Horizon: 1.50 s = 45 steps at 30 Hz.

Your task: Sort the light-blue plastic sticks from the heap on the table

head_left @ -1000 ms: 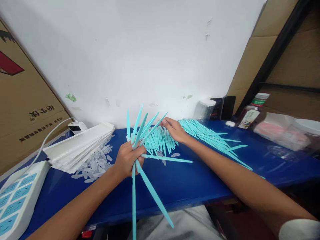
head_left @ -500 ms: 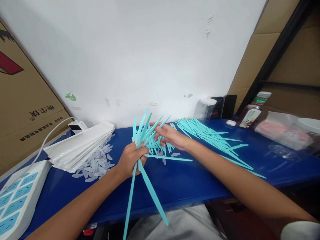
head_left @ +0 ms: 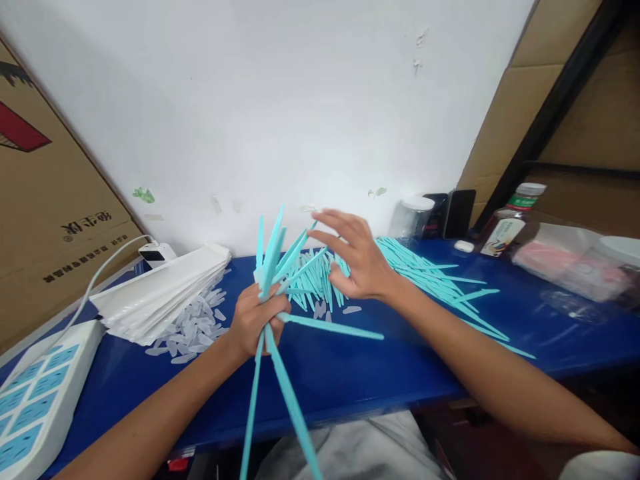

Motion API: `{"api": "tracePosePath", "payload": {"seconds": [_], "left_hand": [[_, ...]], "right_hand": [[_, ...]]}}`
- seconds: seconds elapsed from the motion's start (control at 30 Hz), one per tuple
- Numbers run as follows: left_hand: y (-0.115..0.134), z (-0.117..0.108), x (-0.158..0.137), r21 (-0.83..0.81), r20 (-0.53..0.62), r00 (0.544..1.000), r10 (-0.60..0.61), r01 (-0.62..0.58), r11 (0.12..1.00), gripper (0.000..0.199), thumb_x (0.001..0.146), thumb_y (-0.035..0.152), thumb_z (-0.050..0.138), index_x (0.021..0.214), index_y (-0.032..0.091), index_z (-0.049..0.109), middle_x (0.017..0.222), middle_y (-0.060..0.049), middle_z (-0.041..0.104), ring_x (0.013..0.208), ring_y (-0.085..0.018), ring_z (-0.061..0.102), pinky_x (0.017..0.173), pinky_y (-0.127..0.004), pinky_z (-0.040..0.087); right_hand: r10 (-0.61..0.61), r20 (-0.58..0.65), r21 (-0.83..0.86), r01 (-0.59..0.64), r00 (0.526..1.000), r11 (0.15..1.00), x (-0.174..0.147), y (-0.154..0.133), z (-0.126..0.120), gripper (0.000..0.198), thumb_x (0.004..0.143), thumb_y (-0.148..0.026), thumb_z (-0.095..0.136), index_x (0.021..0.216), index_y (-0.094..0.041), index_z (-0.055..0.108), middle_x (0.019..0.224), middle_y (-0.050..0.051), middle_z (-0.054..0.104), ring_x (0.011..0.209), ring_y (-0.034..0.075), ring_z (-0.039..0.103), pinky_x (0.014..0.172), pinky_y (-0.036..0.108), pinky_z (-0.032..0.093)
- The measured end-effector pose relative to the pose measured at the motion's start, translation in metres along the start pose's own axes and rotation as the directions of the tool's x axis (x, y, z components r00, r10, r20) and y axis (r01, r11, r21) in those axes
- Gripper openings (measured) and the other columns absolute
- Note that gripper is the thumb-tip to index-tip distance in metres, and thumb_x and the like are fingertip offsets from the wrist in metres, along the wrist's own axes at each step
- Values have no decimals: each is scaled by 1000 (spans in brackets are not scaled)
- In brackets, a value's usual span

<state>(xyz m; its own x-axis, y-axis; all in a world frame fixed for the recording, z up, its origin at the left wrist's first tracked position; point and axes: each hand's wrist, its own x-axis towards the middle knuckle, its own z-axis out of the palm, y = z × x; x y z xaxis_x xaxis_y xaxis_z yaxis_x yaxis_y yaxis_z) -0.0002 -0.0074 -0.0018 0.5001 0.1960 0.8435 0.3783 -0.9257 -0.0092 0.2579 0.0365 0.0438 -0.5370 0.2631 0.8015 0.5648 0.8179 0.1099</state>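
My left hand (head_left: 261,320) is closed round several long, tapered turquoise strips (head_left: 273,253), which fan out above and below the fist. Two of them point down toward the table's front edge, and one sticks out to the right. My right hand (head_left: 353,253) is raised just right of the fan, its fingers apart and slightly curled, near the tips of the rightmost strips. Behind and below it lies a pile of shorter turquoise pieces (head_left: 320,280) with grey ends. Farther right, long loose turquoise strips (head_left: 435,277) are spread on the blue table (head_left: 380,360).
Small translucent grey pieces (head_left: 197,327) lie at left beside a stack of white sleeves (head_left: 165,290). A power strip (head_left: 85,347) stands at the left edge. Along the right are a lidded jar (head_left: 413,220), a bottle (head_left: 510,220) and clear plastic packs (head_left: 565,260).
My right hand has lifted and moved right, away from the strips, and its fingers have spread. My left hand has shifted slightly left with the strips still in it.
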Motion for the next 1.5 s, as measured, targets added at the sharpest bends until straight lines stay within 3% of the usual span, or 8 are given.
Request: {"api": "tracePosePath", "payload": {"seconds": [0.3,0.57,0.73,1.0,1.13,1.2,1.3,1.5], "left_hand": [[19,-10,13,32,64,994,88,-90,995,48,108,39,28,70,20,51,64,-3,49,59,-18,45,60,-35,35],[24,-5,7,-59,81,996,40,-35,998,48,108,41,26,72,21,50,60,-2,47,54,-18,45,55,-35,32],[17,-2,11,-5,185,981,53,-53,999,49,108,39,23,73,21,52,65,-6,53,61,-20,45,62,-39,37],[5,2,8,-138,232,970,-74,108,984,36,108,33,33,82,20,54,76,-7,59,76,-22,55,82,-44,46],[-3,-2,5,-77,154,981,-115,128,989,30,104,23,38,80,19,56,73,-5,55,70,-20,51,74,-39,42],[-5,-3,6,-3,132,984,-117,118,993,27,101,17,40,79,19,56,71,-4,54,68,-19,49,71,-38,39],[-4,-4,7,69,113,987,-116,109,992,23,97,13,43,79,19,55,70,-4,54,67,-19,48,70,-37,37],[0,-5,9,113,94,988,-119,108,988,21,95,11,45,78,20,54,70,-3,56,67,-19,50,70,-37,37]], "right_hand": [[-33,107,-125,46,994,991,6,-63,7,85,93,-50,64,164,-25,25,168,12,33,159,41,17,125,72,7],[-17,118,-99,29,993,995,-5,-41,37,37,102,-25,49,135,-8,54,109,16,73,102,28,66,94,43,49],[2,319,-266,88,948,960,-1,-33,29,26,103,-7,39,100,-16,64,84,10,68,78,23,58,67,36,36],[186,513,-327,-9,838,945,0,7,10,15,98,-7,52,105,-16,62,88,10,70,81,24,61,63,32,30],[548,498,-167,-545,673,822,-9,32,15,9,96,-14,58,104,-17,59,87,10,69,77,23,62,63,30,34],[638,586,105,-828,499,551,-12,41,22,8,99,-22,59,93,-18,56,86,9,68,74,20,62,63,28,39],[600,714,215,-928,361,303,-11,45,37,22,102,-32,56,84,-19,52,73,5,65,55,16,59,54,28,44],[457,849,262,-962,267,76,0,29,63,30,100,-34,59,78,-15,58,76,12,72,65,20,73,55,30,58]]}}
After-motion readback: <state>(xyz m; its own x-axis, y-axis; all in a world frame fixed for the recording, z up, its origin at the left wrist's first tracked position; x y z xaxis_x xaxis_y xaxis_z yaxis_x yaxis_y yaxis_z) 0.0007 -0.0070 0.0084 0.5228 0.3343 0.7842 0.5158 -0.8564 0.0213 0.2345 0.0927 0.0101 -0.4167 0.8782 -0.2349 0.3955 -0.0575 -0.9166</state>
